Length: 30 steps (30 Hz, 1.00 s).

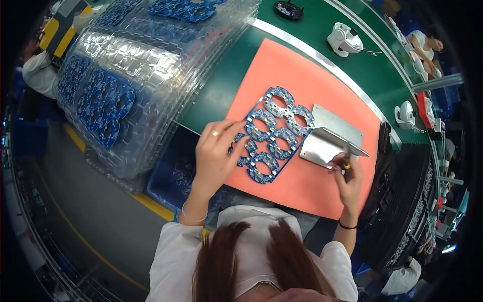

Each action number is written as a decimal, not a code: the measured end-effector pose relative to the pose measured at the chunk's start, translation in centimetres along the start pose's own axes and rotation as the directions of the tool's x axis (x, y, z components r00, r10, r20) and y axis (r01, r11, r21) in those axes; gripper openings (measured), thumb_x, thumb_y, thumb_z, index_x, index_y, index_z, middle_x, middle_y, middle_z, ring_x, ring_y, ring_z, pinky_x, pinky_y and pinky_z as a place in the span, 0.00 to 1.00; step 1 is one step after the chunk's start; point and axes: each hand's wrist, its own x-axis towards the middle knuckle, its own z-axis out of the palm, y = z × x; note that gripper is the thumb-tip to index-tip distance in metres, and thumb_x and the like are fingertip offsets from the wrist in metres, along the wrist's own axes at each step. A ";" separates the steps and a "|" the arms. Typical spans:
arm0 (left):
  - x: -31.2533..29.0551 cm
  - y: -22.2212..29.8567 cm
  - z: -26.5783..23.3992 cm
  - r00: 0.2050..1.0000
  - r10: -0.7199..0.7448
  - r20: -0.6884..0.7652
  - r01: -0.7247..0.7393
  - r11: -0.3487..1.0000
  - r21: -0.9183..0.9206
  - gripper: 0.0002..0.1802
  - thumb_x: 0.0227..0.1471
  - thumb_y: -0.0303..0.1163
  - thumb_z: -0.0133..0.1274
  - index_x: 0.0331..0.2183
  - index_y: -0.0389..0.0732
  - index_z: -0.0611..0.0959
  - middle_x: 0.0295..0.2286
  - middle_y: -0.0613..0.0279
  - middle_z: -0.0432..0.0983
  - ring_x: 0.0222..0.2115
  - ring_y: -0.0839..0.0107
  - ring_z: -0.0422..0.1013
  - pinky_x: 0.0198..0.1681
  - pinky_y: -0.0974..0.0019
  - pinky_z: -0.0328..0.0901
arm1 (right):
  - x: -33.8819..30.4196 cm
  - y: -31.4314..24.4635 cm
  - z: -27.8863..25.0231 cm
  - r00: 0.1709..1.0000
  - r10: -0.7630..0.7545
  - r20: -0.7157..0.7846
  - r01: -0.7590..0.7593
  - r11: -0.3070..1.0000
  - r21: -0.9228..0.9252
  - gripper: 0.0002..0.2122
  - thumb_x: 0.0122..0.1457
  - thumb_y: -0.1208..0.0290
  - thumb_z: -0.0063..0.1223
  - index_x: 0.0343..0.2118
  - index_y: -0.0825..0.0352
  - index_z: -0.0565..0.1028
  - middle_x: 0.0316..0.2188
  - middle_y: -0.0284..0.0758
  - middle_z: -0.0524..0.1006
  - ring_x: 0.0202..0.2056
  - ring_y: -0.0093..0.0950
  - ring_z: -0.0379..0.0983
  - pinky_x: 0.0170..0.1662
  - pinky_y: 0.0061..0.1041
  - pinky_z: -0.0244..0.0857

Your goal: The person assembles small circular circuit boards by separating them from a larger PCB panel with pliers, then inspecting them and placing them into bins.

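A panel of blue ring-shaped circuit boards (262, 167) lies on an orange-pink mat (297, 189). My left hand (214, 151) rests at its left edge, thumb and fingers spread over the nearest rings and hiding part of one. To the right of the panel stands a bent silver metal plate (337, 122) with one raised wall. In front of that wall, my right hand (349, 183) is closed round a small screwdriver (346, 164) with a black and yellow handle. Its thin shaft points away from me, and the tip is hard to make out against the metal.
Stacked clear plastic trays (146, 63) holding more blue boards (105, 105) rise at the left. White devices (345, 39) and a black round part (288, 10) sit on the green bench (307, 20) beyond a metal rail. Dark items lie right of the mat. Other people work nearby.
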 end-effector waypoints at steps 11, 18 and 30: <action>-1.0 5.1 -1.8 0.998 -0.054 -0.007 0.055 0.968 0.246 0.05 0.36 0.26 0.49 0.22 0.36 0.74 0.24 0.53 0.69 0.29 0.57 0.68 0.33 0.57 0.62 | -6.6 -3.1 -10.2 0.965 -0.036 -0.261 0.023 0.998 -0.053 0.14 0.54 0.75 0.45 0.44 0.72 0.66 0.32 0.34 0.71 0.30 0.20 0.67 0.31 0.15 0.61; -3.8 7.5 -1.8 0.975 -0.180 -0.131 0.214 0.914 0.344 0.06 0.32 0.19 0.47 0.22 0.35 0.74 0.22 0.53 0.71 0.28 0.56 0.69 0.33 0.59 0.65 | -4.0 -4.6 -8.4 0.975 -0.181 -0.130 0.198 0.971 0.132 0.12 0.56 0.76 0.44 0.43 0.72 0.66 0.29 0.34 0.68 0.25 0.16 0.61 0.25 0.13 0.52; 0.9 12.1 7.1 0.974 -0.169 -0.153 0.227 0.771 0.595 0.04 0.38 0.24 0.49 0.16 0.36 0.75 0.17 0.50 0.72 0.21 0.54 0.71 0.25 0.55 0.63 | 12.5 -6.0 -22.3 0.816 -0.455 -0.358 0.445 0.888 -0.115 0.11 0.53 0.72 0.52 0.39 0.69 0.72 0.22 0.24 0.69 0.23 0.13 0.59 0.25 0.14 0.54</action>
